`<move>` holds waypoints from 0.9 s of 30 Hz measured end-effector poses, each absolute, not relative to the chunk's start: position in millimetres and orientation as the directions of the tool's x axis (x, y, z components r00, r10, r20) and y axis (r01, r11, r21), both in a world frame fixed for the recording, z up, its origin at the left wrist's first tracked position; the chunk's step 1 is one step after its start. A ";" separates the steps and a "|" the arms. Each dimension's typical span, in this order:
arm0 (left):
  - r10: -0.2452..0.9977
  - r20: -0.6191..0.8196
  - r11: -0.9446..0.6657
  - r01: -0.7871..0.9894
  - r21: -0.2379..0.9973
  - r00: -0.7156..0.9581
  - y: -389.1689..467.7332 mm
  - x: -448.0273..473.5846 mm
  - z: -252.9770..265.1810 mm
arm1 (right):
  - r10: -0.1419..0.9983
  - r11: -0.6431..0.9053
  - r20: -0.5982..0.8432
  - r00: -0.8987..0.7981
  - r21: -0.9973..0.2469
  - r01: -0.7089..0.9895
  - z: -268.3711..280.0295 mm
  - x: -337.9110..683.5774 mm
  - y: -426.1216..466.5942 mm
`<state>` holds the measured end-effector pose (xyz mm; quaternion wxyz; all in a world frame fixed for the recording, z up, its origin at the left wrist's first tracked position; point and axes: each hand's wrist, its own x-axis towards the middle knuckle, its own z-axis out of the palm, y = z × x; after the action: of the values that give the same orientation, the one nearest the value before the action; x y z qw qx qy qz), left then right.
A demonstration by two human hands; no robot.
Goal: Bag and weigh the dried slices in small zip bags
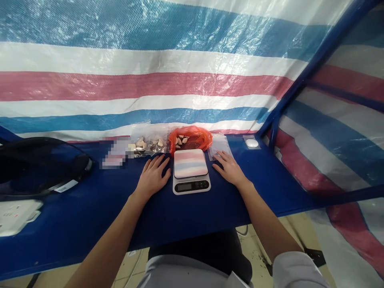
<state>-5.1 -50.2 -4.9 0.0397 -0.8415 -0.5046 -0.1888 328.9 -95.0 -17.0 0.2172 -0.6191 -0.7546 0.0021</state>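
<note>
A kitchen scale (pixel 191 165) with a shiny top and a dark display stands between my hands. My left hand (pixel 153 175) lies flat on the blue table just left of it, fingers stretched out and holding nothing. On the other side, my right hand (pixel 229 166) rests open, its fingertips at the near edge of a clear plastic bag (pixel 221 145). Behind the scale sits a red plastic bag (pixel 206 138), its mouth spread, with pale and dark pieces (pixel 181 140) inside. Clear bags (pixel 150 146) of similar pieces lie beyond my left hand.
A white round object (pixel 252 143) lies on a small clear bag at the back right. To the left are a black headset-like object (pixel 45 166) and a white power strip (pixel 18 216). Striped sheeting (pixel 144 86) hangs behind, with a blue frame post (pixel 312 74) at right.
</note>
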 end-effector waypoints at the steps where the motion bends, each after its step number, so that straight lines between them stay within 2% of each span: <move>1: 0.849 0.332 -0.472 0.873 0.125 0.411 -50.7 -5.2 -5.3 | 0.943 0.221 0.305 -0.137 -0.264 0.939 -16.8 327.9 -95.4; 6: 0.887 0.247 -0.427 0.897 0.115 0.390 -52.2 -3.7 -3.4 | 0.948 0.216 0.284 -0.144 -0.244 0.945 -15.6 326.3 -96.5; 16: 0.900 0.223 -0.404 0.909 0.098 0.375 -55.3 1.0 1.9 | 0.941 0.220 0.305 -0.146 -0.224 0.950 -16.1 325.9 -97.5; 23: 0.897 0.265 -0.397 0.909 0.126 0.355 -50.0 4.7 6.0 | 0.928 0.159 0.372 -0.031 -0.317 0.935 2.2 331.8 -82.7; 27: 0.902 0.249 -0.391 0.912 0.127 0.352 -46.4 6.4 3.7 | 0.953 0.141 0.298 -0.052 -0.285 0.948 1.5 339.7 -60.9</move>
<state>6.4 -46.4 3.7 0.0170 -0.8222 -0.5514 -0.1403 339.7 -60.9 1.5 0.2110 -0.6554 -0.7252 0.0061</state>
